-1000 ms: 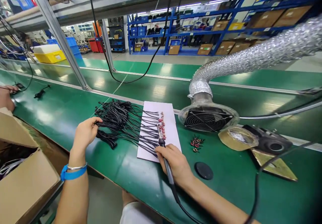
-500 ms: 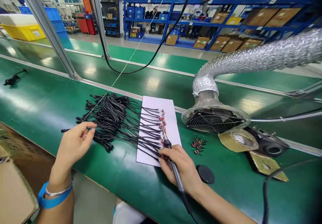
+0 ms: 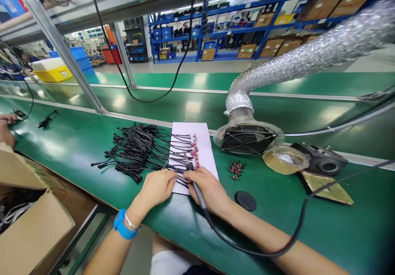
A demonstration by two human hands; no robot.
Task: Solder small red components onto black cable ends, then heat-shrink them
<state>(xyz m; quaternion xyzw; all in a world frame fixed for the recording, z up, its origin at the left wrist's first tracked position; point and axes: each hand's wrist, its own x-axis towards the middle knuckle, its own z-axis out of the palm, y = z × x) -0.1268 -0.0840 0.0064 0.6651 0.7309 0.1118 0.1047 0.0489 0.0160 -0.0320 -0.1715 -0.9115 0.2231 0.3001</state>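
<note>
My right hand (image 3: 210, 188) grips a soldering iron (image 3: 199, 194), its tip over the white sheet (image 3: 200, 129) near the ends of several black cables (image 3: 135, 141). Beside it, my left hand (image 3: 159, 186) is pinched closed at the sheet's lower left edge, over cable ends. A thin pale strand, likely solder wire (image 3: 166, 162), shows at its fingertips; exactly what the fingers pinch is partly hidden. Small reddish parts (image 3: 195, 151) stand in a row on the sheet beside the cable ends. The bundled cables lie left of the sheet on the green bench.
A fume fan (image 3: 248, 142) with a silver duct (image 3: 277, 61) stands behind right. Loose small red-black parts (image 3: 237, 168), a black disc (image 3: 246, 201) and a tape roll (image 3: 285, 159) lie right. An open carton (image 3: 37, 225) is at lower left; another person's hand (image 3: 9, 119) shows far left.
My left hand has moved right, from beside the cable bundle to the sheet next to my right hand. The soldering iron has shifted slightly left, and the camera view has turned.
</note>
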